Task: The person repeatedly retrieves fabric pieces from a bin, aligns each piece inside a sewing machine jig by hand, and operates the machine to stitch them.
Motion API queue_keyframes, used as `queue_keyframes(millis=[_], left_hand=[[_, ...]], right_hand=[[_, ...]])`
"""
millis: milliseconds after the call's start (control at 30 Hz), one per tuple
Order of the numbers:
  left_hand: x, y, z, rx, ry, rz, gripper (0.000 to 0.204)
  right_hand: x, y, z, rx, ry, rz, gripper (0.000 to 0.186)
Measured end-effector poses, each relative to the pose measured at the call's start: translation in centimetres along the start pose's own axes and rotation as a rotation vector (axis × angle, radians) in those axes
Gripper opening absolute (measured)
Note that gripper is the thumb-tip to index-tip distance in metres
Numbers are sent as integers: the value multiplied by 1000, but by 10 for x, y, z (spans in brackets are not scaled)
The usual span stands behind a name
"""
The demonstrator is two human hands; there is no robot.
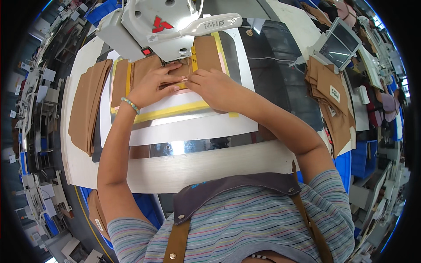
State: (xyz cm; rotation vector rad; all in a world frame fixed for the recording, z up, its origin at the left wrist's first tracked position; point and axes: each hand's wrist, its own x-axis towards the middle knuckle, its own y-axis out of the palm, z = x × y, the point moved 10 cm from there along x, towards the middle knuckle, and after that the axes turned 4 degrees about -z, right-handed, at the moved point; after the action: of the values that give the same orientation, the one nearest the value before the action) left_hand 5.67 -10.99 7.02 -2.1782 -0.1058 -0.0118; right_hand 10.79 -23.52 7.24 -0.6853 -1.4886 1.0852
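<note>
Under the head of a white sewing machine (155, 22), brown fabric (141, 70) lies on a white sheet (193, 129) edged with yellow tape (169, 112). My left hand (151, 87), with a beaded bracelet at its wrist, rests on the fabric close to the needle area, its fingers stretched out and apart. From the right, my right hand (217, 91) meets its fingertips. Thumb and fingers are pressed together in a pinch at the fabric's middle; whatever they hold is too small or hidden to name. Another brown fabric panel (206, 50) lies just beyond the right hand.
A stack of brown fabric pieces (87, 105) lies to the left. More brown pieces (326, 87) with white labels are piled at the right, beside a tilted screen (337, 46). A blue bin (364, 158) stands beyond the table's right edge. Other people sit at far-right workstations.
</note>
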Motion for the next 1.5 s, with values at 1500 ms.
queue_keyframes(millis=[1500], left_hand=[[-136, -91, 97, 499, -361, -235, 35]], right_hand=[[-44, -21, -71, -93, 183, 191, 28]])
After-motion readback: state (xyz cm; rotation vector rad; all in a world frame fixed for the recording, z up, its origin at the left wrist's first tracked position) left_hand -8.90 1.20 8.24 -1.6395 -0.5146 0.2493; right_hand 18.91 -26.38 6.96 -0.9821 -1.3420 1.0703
